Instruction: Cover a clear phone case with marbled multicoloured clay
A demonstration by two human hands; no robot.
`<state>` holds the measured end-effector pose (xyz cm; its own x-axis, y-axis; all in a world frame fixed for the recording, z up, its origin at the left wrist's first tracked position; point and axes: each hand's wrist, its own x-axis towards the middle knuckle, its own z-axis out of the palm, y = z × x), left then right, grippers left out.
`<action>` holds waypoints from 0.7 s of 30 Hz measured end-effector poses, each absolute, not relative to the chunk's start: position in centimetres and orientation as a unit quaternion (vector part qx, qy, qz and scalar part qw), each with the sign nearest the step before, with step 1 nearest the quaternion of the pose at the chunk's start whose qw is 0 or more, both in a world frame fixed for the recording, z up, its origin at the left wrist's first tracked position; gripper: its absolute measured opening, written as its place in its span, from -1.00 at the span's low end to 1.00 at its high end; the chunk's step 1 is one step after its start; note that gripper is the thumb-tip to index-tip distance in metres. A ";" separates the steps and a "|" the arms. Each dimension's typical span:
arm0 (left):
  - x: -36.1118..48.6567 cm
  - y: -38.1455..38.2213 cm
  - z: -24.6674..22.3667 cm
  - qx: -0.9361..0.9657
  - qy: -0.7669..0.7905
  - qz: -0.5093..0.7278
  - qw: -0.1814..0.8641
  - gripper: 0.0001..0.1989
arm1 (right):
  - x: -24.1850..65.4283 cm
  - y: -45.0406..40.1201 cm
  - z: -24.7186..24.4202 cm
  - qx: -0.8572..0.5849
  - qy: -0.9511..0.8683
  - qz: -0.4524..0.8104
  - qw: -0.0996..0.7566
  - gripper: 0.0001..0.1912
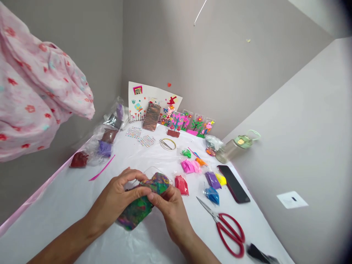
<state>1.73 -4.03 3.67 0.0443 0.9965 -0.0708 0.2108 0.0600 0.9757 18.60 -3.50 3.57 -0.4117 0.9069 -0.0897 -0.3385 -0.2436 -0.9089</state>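
Between both hands is a slab of marbled modelling clay (137,212), mostly green with purple, blue and orange streaks. A clear plastic edge (154,170) shows behind its far end, possibly a phone case; most of it is hidden. My left hand (119,194) grips the clay from the left, its fingers curved over the top and its thumb pressing on the surface. From the right, my right hand (172,211) pinches the clay, with its thumb close to the left thumb. A folded or raised lump of clay stands up beyond the thumbs.
Red-handled scissors (229,231) lie at the right near a black phone (233,184). Bagged clay, including a red packet (181,184) and a blue packet (212,195), lies beyond my right hand. A bottle (233,147) stands by the wall. Pink cloth (41,84) hangs at left.
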 end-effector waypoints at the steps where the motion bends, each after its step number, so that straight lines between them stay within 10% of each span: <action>1: 1.7 -4.1 3.7 0.546 0.554 0.420 0.468 -0.75 | 18.6 -3.6 3.6 -0.327 -0.438 0.718 0.431 -0.80; 21: 1.7 -3.7 3.6 0.511 0.505 0.427 0.549 -0.73 | 18.1 -3.8 3.1 -0.347 -0.429 0.719 0.423 -0.76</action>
